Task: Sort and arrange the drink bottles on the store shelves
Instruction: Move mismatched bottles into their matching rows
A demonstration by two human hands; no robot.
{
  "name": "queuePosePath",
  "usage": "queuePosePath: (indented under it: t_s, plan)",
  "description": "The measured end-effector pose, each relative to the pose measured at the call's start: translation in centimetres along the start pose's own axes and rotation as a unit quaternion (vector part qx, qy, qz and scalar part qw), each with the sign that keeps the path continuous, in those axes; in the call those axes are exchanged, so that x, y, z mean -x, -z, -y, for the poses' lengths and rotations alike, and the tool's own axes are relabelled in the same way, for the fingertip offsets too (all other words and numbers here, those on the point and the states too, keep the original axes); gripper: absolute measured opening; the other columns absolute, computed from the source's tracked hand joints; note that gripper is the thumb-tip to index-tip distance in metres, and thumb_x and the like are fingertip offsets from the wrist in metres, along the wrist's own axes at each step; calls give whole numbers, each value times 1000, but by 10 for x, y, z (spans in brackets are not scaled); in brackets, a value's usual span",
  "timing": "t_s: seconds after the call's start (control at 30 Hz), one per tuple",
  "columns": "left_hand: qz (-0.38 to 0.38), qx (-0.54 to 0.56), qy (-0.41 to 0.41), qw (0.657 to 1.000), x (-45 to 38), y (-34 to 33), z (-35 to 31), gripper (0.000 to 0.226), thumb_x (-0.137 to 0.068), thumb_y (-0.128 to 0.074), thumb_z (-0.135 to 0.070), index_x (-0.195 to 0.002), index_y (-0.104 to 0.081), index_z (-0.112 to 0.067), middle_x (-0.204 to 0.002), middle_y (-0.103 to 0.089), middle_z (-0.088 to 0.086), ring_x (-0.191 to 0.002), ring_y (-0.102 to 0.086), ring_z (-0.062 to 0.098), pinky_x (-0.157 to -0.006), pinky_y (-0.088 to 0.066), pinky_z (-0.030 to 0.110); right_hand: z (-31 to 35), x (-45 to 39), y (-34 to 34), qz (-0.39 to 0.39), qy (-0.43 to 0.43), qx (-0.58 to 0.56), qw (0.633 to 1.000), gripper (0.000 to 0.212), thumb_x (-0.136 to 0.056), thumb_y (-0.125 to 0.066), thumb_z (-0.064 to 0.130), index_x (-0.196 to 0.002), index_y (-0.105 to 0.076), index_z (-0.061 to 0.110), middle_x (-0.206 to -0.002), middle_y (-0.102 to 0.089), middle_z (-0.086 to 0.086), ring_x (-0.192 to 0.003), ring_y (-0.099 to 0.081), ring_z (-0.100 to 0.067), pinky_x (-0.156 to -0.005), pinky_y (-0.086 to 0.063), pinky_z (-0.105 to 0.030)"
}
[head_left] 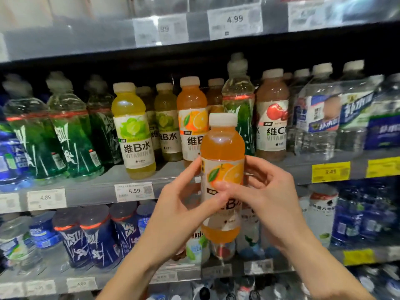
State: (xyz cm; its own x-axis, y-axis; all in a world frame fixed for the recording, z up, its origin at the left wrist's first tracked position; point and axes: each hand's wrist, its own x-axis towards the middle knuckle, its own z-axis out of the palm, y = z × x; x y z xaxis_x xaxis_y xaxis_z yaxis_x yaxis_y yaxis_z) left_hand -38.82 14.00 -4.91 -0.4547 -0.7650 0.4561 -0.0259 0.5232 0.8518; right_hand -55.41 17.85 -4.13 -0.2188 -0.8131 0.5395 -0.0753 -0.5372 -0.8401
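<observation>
Both hands are holding an upright orange drink bottle [222,180] in front of the middle shelf [91,191]: the left hand [184,204] is gripping its label from the left, the right hand [266,198] is curling around it from the right. Behind it, an orange bottle [191,118] is standing at the shelf's front edge, with open shelf surface between it and the yellow lime bottle [133,131].

White price tags [134,191] (yellow ones [330,171] rightward) line the shelf edges.
</observation>
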Motion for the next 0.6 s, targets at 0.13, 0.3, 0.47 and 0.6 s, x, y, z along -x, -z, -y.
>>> queuePosePath:
  t_s: [0.13,0.3,0.47,0.6]
  plan:
    - [9,-39,-14,999,-12,-8,-9,86,-77,-80,-19,-150,-38,-31,-130,-65,-18,-117,-63,5,-89,-55,23,11,-12,17,0,-16,-8,1000,47,-57,-90,13,-101,-74,22,-93,-78,7,-89,-74,-8,-75,-55,-17]
    - [-18,-74,-60,995,-24,-20,-21,86,-77,-81,-17,-148,-38,-37,-133,-62,-23,-117,-61,-1,-92,-55,24,30,-17,27,17,-6,49,999,50,-62,-90,22,-107,-69,29,-97,-75,18,-90,-70,2,-74,-51,-8]
    - [-7,-131,-101,986,-47,-25,-34,53,-96,-62,-26,-142,-42,-44,-127,-59,-35,-119,-57,-9,-96,-54,26,41,-21,41,-30,14,44,998,41,-64,-89,13,-100,-72,25,-91,-77,14,-83,-73,-2,-69,-54,-14]
    - [-121,-295,-108,942,-85,-17,-36,43,-97,-61,-25,-140,-54,-24,-132,-59,-16,-107,-55,-5,-91,-44,5,50,-28,54,-51,28,53,997,42,-62,-89,16,-98,-71,28,-90,-76,18,-83,-71,1,-68,-53,-11]
